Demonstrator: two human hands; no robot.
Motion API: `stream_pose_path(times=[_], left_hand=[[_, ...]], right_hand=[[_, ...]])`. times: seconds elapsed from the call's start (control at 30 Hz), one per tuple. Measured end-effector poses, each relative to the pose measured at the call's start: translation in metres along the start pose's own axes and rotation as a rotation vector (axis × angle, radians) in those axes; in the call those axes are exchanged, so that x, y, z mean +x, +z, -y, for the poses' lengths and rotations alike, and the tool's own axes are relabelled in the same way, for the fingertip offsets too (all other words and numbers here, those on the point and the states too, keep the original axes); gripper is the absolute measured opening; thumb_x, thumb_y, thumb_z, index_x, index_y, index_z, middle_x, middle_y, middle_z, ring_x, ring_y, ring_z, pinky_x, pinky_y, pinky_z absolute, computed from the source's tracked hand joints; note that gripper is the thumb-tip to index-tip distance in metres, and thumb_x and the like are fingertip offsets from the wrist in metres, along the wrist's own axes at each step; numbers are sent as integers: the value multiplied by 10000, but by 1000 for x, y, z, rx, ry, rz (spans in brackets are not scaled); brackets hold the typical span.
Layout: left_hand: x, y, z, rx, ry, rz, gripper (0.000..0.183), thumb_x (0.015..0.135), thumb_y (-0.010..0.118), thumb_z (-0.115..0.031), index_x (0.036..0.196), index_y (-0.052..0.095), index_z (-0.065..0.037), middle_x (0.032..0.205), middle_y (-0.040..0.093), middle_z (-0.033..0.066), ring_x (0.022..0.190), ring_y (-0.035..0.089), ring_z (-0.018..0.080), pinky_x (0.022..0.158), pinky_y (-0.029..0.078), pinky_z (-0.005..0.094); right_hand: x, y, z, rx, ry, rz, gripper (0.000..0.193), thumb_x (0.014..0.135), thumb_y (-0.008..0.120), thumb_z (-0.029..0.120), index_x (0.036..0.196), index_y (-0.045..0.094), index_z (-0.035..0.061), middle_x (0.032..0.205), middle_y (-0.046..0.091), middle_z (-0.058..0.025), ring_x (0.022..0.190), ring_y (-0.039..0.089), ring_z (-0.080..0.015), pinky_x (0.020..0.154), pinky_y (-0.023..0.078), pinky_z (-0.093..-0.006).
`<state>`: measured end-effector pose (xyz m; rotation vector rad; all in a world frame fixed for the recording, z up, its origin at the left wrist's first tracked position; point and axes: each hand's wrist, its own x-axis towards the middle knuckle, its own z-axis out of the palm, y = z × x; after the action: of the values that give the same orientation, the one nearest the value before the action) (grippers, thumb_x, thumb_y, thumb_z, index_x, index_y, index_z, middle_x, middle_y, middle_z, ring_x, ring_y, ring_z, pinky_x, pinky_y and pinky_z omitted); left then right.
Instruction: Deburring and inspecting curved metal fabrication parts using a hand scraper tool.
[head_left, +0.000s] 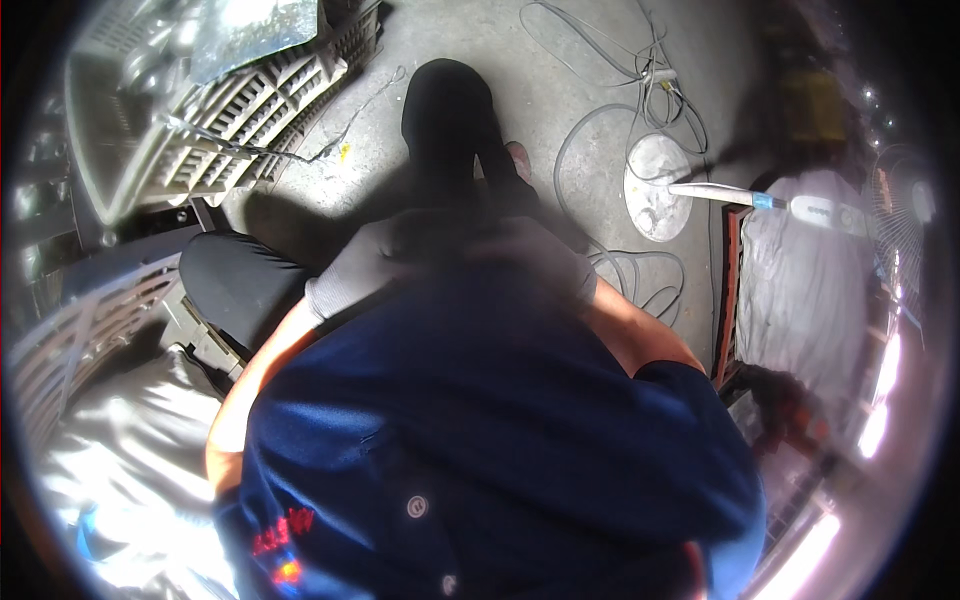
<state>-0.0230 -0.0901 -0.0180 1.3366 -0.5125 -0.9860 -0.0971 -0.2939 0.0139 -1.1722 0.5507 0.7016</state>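
Both my hands wear grey gloves and lie close together over my lap, in deep shade. My left hand [362, 262] comes in from the left side of my dark blue shirt [480, 430]. From the other side reaches my right hand [545, 256], near the top of my dark trousers [448, 120]. A dark blur covers the middle, so the fingers of both hands are hidden. Whether anything is between them I cannot make out.
To the left stand pale slatted plastic crates [250, 120] with a shiny sheet [255, 35] on top. Loose cables [600, 60] lie across the concrete floor [545, 100]. A standing fan's round white base [657, 205] and pole [725, 193] are at right, beside a white sack [805, 280].
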Motion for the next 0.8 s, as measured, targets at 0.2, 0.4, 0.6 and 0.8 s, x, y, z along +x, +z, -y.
stream_pose_path(times=[0.2,0.4,0.6,0.8], left_hand=[[-6,7,-15,-203,-207,-85,539,690,646,50,1211,518,-1,1113,607,102,1018,568,152,877,443,280],[-9,11,1,-342,-191,-165,478,692,640,50,1160,550,8,1028,637,103,954,591,144,842,454,261],[-4,10,-22,-55,-156,-160,282,761,617,-49,1041,606,-14,980,631,69,886,604,167,804,464,280],[-2,7,-47,758,24,-216,264,747,650,-160,977,643,-32,895,640,129,857,630,239,773,481,323]], right_hand=[[-6,-2,0,-192,-171,23,162,781,668,121,893,635,8,782,623,-20,745,566,-70,679,450,-228],[-6,-5,7,-304,-162,78,160,783,658,110,893,646,-5,792,633,-32,744,565,-80,682,446,-234],[5,-3,-15,-294,-328,14,171,768,665,119,880,654,-10,786,634,-39,745,565,-81,686,446,-227],[3,10,-14,-212,-194,-83,158,774,670,120,862,654,-10,791,645,-45,751,568,-71,690,458,-238]])
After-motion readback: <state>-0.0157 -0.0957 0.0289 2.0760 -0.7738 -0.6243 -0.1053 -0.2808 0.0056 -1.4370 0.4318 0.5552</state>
